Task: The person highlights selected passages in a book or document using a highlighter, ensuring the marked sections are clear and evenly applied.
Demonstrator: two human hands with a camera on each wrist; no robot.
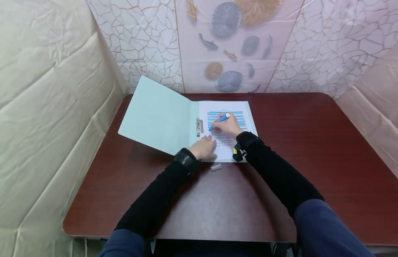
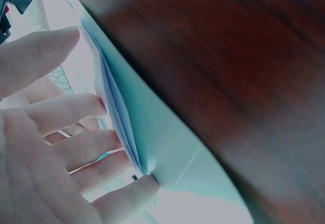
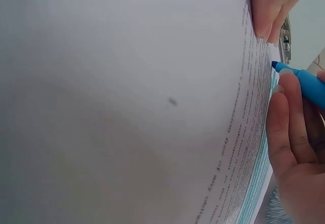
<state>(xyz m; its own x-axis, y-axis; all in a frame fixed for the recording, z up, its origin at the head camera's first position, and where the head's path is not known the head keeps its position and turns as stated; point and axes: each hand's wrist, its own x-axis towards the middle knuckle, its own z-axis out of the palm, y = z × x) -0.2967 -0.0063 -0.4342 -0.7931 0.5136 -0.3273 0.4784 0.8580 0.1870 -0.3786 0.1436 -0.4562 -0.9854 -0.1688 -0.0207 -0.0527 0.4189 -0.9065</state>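
Note:
My right hand pinches a blue highlighter, also seen in the right wrist view. Its tip is at the left end of a text line on the printed sheet. Blue strokes cover the upper lines; those lower down are plain black print. With fingers spread, my left hand rests on the sheet's lower left part. In the left wrist view, its fingers lie along the paper's edge. The paper lies inside an open pale green folder, beside a metal clip.
A small grey block lies on the table just below the folder, its kind unclear. The dark red-brown table extends to both sides. A patterned cloth hangs behind it, and a cream cloth hangs at the left.

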